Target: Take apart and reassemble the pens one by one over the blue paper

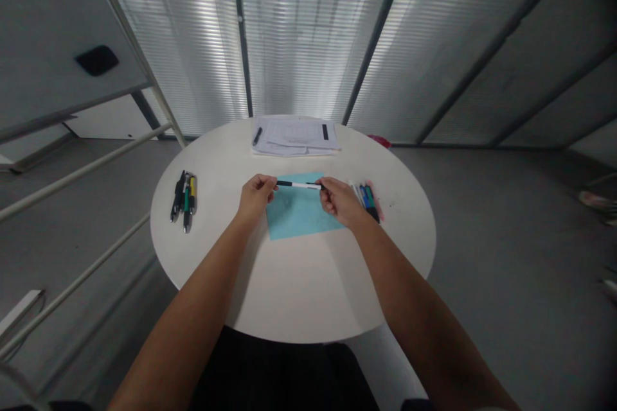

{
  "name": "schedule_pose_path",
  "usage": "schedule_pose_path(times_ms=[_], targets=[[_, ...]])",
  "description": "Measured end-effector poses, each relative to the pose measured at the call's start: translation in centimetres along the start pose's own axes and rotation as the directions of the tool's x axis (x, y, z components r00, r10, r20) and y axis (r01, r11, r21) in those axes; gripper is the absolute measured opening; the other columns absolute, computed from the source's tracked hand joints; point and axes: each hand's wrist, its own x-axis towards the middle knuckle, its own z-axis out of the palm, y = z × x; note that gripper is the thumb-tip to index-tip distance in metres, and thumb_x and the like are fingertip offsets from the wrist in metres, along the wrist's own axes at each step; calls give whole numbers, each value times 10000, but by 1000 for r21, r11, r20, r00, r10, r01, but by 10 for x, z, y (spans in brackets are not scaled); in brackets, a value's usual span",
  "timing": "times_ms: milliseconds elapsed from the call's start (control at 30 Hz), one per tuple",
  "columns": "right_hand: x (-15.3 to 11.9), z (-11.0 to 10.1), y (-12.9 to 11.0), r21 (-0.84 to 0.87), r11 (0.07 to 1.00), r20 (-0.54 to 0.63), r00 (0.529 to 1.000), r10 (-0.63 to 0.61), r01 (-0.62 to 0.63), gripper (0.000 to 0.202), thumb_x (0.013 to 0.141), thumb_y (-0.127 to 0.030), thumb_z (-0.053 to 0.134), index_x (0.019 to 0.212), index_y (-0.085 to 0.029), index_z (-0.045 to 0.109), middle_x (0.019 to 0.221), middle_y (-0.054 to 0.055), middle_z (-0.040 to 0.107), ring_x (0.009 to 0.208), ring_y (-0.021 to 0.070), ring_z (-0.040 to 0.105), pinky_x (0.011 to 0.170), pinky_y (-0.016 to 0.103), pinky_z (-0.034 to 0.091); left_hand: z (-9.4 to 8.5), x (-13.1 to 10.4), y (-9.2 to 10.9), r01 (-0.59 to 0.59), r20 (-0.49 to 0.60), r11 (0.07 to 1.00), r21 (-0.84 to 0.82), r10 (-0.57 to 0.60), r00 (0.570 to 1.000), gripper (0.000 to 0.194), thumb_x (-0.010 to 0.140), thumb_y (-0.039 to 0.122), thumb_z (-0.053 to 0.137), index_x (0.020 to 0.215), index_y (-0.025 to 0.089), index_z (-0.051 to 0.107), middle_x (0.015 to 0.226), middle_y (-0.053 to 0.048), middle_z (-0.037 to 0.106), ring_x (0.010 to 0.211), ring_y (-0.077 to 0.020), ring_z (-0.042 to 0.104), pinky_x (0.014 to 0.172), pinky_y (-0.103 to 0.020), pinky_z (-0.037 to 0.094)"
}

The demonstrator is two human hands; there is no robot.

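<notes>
Head view: gripping one end of a black-and-white pen (299, 185) with the left hand (256, 198), and the other end with the right hand (341, 198). Holding it crosswise above a light-blue sheet of paper (301, 215) on the round white counter (308, 295). Showing also a cluster of pens (186, 199) toward the left, more pens (370, 200) just beside the right hand, and printed papers (295, 133) near the far edge.

black-white pen (299, 185), blue sheet (299, 215), white table (308, 289)
</notes>
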Motion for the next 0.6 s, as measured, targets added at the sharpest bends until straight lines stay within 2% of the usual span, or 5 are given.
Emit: schedule_pose_path(times_ms=[200,267,433,533,600], targets=[[3,-1,1,25,999,-24,999,-34,34,305,654,-338,761,875,-209,594,611,-51,572,419,54,455,372,176,298,0,0,2,39,-24,999,2,-39,999,269,707,415,696,716,165,598,664,-10,600,492,-75,461,480,-233,344],[3,-1,1,33,999,-15,999,-28,29,304,659,-338,756,885,-209,599,628,-47,577,435,59,470,383,183,323,0,0,1,34,-19,999,-3,-34,999,268,713,415,693,719,165,598,664,-10,601,491,-74,461,475,-230,338],[0,-2,-1,50,995,51,995,89,-91,317,763,-478,649,899,-198,590,538,-56,492,375,54,383,336,175,222,0,-1,2,26,-11,1000,-1,-26,1000,240,720,382,685,721,159,599,663,-6,597,480,-66,450,470,-221,335],[-2,-1,-2,44,994,85,992,98,-102,274,768,-426,651,897,-193,586,513,-63,464,365,48,359,334,165,199,1,-1,3,52,-16,999,-3,-52,999,242,705,381,693,715,158,600,661,-6,601,477,-66,448,470,-219,342],[-2,-1,-2,44,995,61,994,85,-88,252,751,-380,672,896,-191,587,535,-58,486,380,46,385,343,158,222,1,0,3,61,-18,998,-10,-61,998,242,701,382,694,720,158,603,663,-5,602,481,-66,450,472,-217,345]])
